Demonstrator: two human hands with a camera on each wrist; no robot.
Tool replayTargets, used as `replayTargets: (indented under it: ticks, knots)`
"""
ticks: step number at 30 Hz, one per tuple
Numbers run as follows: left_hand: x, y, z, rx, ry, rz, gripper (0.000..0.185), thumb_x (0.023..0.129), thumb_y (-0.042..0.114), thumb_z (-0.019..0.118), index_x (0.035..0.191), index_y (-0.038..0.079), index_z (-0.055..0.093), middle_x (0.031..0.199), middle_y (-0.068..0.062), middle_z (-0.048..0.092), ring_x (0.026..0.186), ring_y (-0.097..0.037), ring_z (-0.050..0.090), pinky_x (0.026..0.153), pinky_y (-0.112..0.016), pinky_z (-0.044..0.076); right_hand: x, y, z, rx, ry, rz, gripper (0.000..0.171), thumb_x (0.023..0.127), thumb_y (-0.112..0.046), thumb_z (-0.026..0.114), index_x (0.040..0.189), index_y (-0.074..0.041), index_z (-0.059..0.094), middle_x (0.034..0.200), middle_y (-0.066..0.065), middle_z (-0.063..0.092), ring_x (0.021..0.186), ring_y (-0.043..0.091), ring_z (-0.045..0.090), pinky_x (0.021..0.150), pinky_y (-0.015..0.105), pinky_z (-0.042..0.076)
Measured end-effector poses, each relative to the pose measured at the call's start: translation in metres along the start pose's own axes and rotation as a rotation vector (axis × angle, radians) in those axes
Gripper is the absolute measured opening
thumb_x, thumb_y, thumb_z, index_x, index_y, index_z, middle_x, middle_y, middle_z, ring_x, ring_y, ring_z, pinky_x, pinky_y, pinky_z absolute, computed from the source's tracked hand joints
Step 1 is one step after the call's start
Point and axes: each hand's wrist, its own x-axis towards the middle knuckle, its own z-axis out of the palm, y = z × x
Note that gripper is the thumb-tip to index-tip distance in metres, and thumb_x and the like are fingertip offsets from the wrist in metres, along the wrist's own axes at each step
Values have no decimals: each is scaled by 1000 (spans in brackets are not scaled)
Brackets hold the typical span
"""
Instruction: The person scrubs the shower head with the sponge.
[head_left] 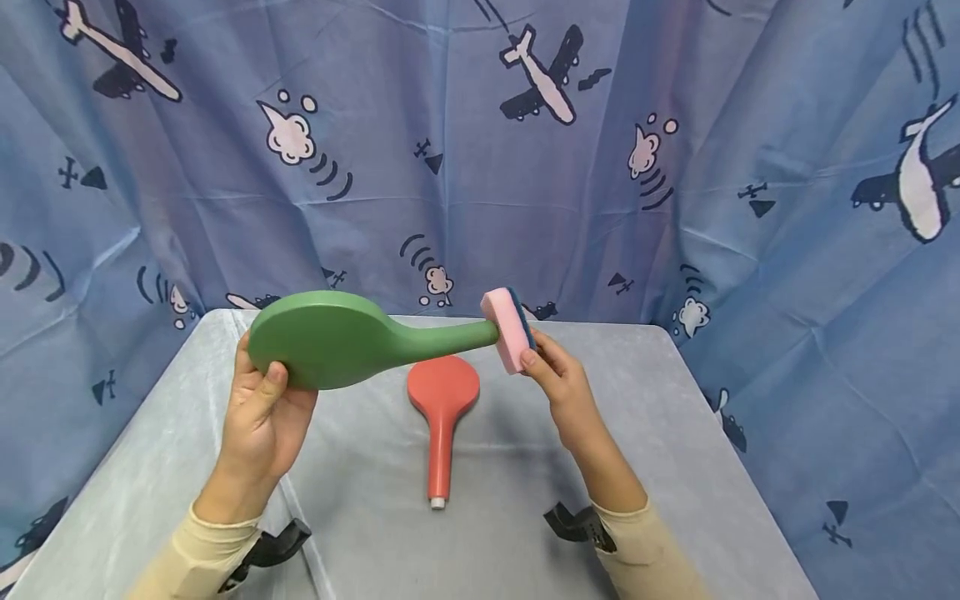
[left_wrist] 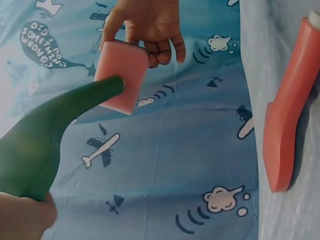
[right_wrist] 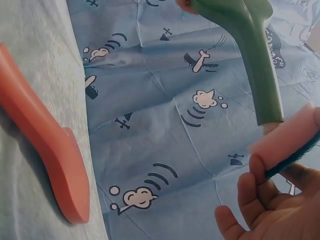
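Observation:
Raised above the table is a green hand shower head (head_left: 326, 342), its handle pointing right. My left hand (head_left: 266, 425) grips it by the round head, thumb on the near side. My right hand (head_left: 566, 396) pinches a pink sponge (head_left: 506, 329) with a dark blue scouring side. The pink face meets the end of the green handle or lies very close to it; a pale tip (right_wrist: 271, 127) shows there in the right wrist view. Between and below my hands, a red hand shower head (head_left: 443, 392) lies on the table, its white-tipped handle toward me.
A grey cloth covers the table (head_left: 495, 542). Behind it and at both sides hangs a blue curtain (head_left: 360, 200) printed with airplanes and clouds. Black straps with brackets (head_left: 277, 542) sit on both wrists over beige sleeves.

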Motion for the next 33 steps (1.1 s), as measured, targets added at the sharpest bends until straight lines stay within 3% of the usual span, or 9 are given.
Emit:
replayTargets:
  ticks: [4,8,13,16,20,23,27,30,33]
  knots:
    - [-1,0,-1,33,-29,-12,38,103,19,60,137,6,47,139,-14,57,125,-26,57,112,-39,42,-1,0,2,59,20,-38,48,104,-17,52,149,-2,50,140,18,58,116,15,61,97,23,52]
    - [-4,-2,-2,105,-11,-106,68,95,48,68,146,11,42,149,-13,48,136,-28,50,114,-38,40,-5,0,1,91,71,-72,45,102,-14,52,146,-1,53,132,8,63,113,15,61,99,25,50]
    - [-6,2,-2,298,85,-350,108,81,80,58,162,28,9,167,-13,12,150,-30,32,114,-34,40,-6,0,-2,110,113,-119,45,101,-12,54,145,-4,55,128,0,65,115,17,60,101,27,49]
    - [-6,5,-1,323,103,-524,112,79,86,45,161,36,-15,165,-21,11,145,-28,43,113,-41,46,-3,0,-6,111,134,-133,46,101,-11,55,147,-7,55,131,-2,65,118,18,60,102,26,49]
    - [-6,8,2,182,32,-696,102,86,77,26,155,32,-34,156,-27,36,132,-41,57,110,-56,45,1,1,-12,104,163,-141,46,101,-11,56,147,-10,55,133,-1,65,119,17,60,102,25,49]
    - [-6,12,6,107,21,-753,96,99,63,30,155,21,-35,150,-19,47,125,-40,63,107,-54,48,2,1,-14,97,176,-149,46,100,-11,58,147,-10,56,133,4,64,117,19,60,100,25,50]
    - [-5,17,12,152,77,-784,88,110,33,45,159,10,-24,145,-10,48,109,-18,71,99,-40,57,3,2,-15,-10,217,-180,50,98,-11,64,147,-17,56,131,5,65,111,19,60,94,25,50]
    - [-5,17,16,212,80,-799,82,107,11,47,162,6,-14,140,-11,52,101,-12,71,92,-30,59,3,5,-13,-173,275,-258,55,95,-14,72,147,-23,56,131,5,64,111,17,58,97,30,48]
    - [-7,14,17,275,39,-793,72,102,-3,47,160,0,4,135,-12,58,102,-14,71,87,-26,60,3,7,-8,-387,355,-407,62,89,-20,80,147,-21,58,125,12,65,110,26,56,100,42,42]
